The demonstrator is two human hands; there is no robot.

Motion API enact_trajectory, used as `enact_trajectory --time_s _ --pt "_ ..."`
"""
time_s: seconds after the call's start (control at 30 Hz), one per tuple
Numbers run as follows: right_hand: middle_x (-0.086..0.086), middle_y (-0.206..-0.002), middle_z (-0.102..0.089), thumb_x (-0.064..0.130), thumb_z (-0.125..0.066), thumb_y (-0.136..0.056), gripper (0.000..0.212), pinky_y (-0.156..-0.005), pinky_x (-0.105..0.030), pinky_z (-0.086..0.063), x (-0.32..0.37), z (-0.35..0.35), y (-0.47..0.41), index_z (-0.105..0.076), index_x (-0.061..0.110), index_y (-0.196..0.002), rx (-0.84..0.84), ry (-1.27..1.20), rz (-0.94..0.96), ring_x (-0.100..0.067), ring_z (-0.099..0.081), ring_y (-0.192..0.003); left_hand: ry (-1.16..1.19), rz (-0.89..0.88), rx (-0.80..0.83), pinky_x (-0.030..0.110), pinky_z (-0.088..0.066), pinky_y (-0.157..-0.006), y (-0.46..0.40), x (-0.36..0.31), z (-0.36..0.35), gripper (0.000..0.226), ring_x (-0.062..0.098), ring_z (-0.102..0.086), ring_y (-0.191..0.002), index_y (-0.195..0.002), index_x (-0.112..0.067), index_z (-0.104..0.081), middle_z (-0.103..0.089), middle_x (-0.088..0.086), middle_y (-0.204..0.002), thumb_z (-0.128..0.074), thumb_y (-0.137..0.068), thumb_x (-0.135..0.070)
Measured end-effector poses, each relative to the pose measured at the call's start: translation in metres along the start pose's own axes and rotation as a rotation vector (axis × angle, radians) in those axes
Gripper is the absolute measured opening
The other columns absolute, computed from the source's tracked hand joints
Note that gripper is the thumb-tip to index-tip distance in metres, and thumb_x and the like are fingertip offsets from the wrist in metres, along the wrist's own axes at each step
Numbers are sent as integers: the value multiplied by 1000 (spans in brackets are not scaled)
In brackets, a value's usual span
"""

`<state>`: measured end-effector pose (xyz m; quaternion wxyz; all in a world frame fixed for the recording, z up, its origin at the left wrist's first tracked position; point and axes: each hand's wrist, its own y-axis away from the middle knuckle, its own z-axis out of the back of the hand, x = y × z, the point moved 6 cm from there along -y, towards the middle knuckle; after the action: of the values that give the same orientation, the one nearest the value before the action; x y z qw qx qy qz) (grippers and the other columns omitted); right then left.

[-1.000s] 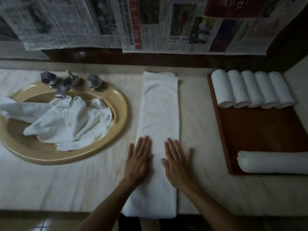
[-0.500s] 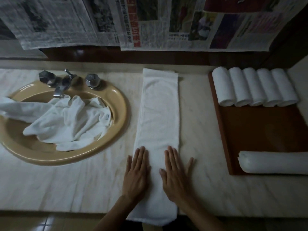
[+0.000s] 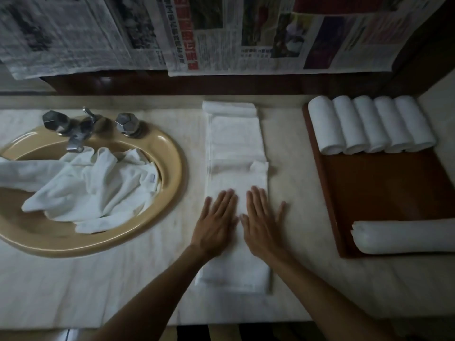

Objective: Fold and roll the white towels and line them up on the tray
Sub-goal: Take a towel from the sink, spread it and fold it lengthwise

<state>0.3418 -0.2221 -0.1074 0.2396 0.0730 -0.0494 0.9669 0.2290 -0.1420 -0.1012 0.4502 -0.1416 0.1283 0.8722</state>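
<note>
white folded towel (image 3: 236,153) on marble counter (image 3: 98,291), left hand (image 3: 216,222), right hand (image 3: 262,223) flat on it

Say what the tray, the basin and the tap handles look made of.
Tray: likely wood, reddish-brown, smooth with a dull sheen.
Basin: probably glazed ceramic, tan and glossy, highlights along the rim.
Tap handles: metal, chrome-like, faceted and reflective.

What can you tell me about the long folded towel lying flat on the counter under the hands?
The folded towel is white terry cloth, folded into a long narrow strip running away from the person on the pale marble counter, between the sink and the tray. Its far end is bunched or folded over, and a flap corner sticks up midway on the right. The left hand and right hand press flat on its near half.
</note>
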Motion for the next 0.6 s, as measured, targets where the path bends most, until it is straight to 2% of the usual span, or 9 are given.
enact_trajectory --time_s 0.07,0.13,0.17,0.2,0.3,0.37,0.47,0.53,0.6 --pt "-5 -163 -25 43 -31 -101 62 -110 -75 -8 -20 -3 17 -34 10 -154 3 17 -20 -23 -21 -151 -6 90 -26 42 10 -122 21 27 -3 60 14 9 -152 -158 -23 -7 3 -4 -165 -9 -104 -47" --pt "-7 -163 -25 43 -28 -101 64 -109 -77 -9 -46 5 16 -34 7 -153 -23 8 -166 -26 -21 -151 31 267 -95 36 15 -120 37 49 8 62 21 5 -153 -158 -17 -9 2 1 -164 -8 -103 -44" --pt "-8 -164 -23 43 -26 -101 64 -109 -77 -8 -49 9 17 -32 7 -154 -36 -14 -222 -27 -18 -152 64 288 -106 38 15 -121 44 45 10 61 23 4 -153 -158 -15 -9 1 4 -165 -9 -102 -41" --pt "-7 -165 -20 43 -24 -102 64 -110 -76 -8 -42 12 22 -29 7 -155 -39 -61 -223 -28 -16 -152 101 241 -95 42 11 -122 50 30 9 60 23 5 -153 -158 -15 -8 0 5 -165 -11 -102 -38" --pt "-5 -165 -17 44 -25 -103 62 -112 -74 -11 5 8 60 -28 10 -156 9 -107 32 -25 -14 -153 19 -5 10 53 -2 -120 74 -20 -13 57 17 9 -152 -159 -24 -5 5 -3 -166 -14 -105 -40" --pt "-3 -166 -15 47 -26 -101 65 -112 -74 -7 -6 -2 78 -28 13 -156 66 -7 38 -24 -13 -153 -22 141 20 53 5 -120 85 4 -16 60 16 17 -151 -158 -32 2 14 -7 -165 -9 -103 -52" --pt "-6 -165 -16 51 -17 -101 68 -112 -74 -2 -47 2 72 -25 12 -157 42 25 -194 -28 -10 -153 -3 391 -27 50 18 -118 103 44 -4 66 18 24 -149 -157 -28 8 21 -2 -163 -4 -99 -56" --pt "-6 -166 -14 48 -17 -102 67 -114 -71 2 -38 10 69 -23 11 -157 24 -55 -210 -27 -8 -153 42 371 -88 49 14 -120 104 25 3 65 19 18 -151 -158 -20 2 14 1 -165 -6 -101 -50" --pt "-4 -166 -12 43 -26 -102 64 -114 -71 -2 -5 10 74 -22 11 -157 39 -122 -89 -24 -9 -153 73 212 -62 47 9 -122 99 -11 -9 61 17 11 -152 -158 -19 -2 8 -1 -165 -10 -104 -46"
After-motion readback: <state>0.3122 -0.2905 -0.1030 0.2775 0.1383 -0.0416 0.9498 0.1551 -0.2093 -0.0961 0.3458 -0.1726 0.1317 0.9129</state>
